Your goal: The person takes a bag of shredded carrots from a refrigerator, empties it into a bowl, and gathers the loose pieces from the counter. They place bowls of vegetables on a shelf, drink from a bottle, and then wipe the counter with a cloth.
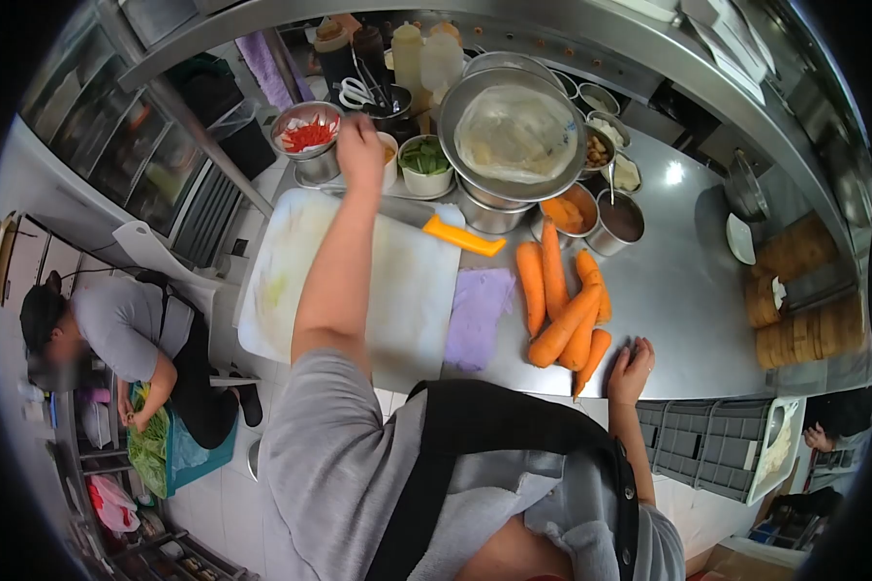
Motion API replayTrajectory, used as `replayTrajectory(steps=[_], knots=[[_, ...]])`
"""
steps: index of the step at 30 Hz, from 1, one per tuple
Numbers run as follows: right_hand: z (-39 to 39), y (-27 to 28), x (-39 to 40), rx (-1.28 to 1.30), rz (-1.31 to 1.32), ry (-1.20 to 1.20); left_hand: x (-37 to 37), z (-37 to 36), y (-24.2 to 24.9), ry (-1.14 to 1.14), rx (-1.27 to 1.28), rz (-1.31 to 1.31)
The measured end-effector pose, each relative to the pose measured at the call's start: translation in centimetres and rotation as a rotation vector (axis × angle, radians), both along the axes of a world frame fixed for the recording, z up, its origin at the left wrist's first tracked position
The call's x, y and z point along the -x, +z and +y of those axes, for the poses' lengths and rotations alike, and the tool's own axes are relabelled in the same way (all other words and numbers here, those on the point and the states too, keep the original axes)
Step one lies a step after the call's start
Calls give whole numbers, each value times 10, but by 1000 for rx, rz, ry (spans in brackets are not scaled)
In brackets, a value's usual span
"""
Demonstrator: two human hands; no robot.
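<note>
My left hand (360,155) reaches over the back of the white cutting board (378,281), beside a metal bowl of red strips (308,134) and below white-handled scissors (356,94). Its fingers are curled together, and anything in them is hidden. At the table's front edge rests my right hand (632,373), fingers apart and holding nothing. Several orange carrots (564,315) lie in a pile to its left. A knife with a yellow handle (463,235) lies across the board's back edge. Beside the board is a purple cloth (479,318).
A large metal bowl (450,121) sits behind the knife. Around it stand squeeze bottles (407,58), a cup of green leaves (424,165) and a pot of dark sauce (618,225). Bamboo steamers (812,332) are at right. A crouching person (131,320) handles greens at left.
</note>
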State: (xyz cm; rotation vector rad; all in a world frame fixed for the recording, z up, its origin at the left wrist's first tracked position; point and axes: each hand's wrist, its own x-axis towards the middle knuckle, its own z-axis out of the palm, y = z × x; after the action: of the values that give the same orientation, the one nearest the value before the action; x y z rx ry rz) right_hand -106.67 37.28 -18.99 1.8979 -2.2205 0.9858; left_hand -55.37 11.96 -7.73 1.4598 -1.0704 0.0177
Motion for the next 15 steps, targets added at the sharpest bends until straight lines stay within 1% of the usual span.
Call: replayTrajectory(steps=[1,4,7,8,10,12,15], knots=[[0,0,0,-6,-17,-7,-17,-19,4,84,74,-20],[-1,-7,4,-30,9,-16,-78,-90,-38,231,-140,-336],[-3,-3,1,-71,-2,-38,-81,-102,-21,-160,-418,-160],[-3,-2,0,-83,-5,-42,-80,-111,-17,-171,-416,-223],[-3,-1,-2,-102,-8,-55,-76,-122,-15,-455,-311,242],[-4,3,-4,-107,-15,-53,-56,-116,7,-717,-187,751],[-3,3,-5,-90,-7,-45,-69,-143,1,-433,-264,284]])
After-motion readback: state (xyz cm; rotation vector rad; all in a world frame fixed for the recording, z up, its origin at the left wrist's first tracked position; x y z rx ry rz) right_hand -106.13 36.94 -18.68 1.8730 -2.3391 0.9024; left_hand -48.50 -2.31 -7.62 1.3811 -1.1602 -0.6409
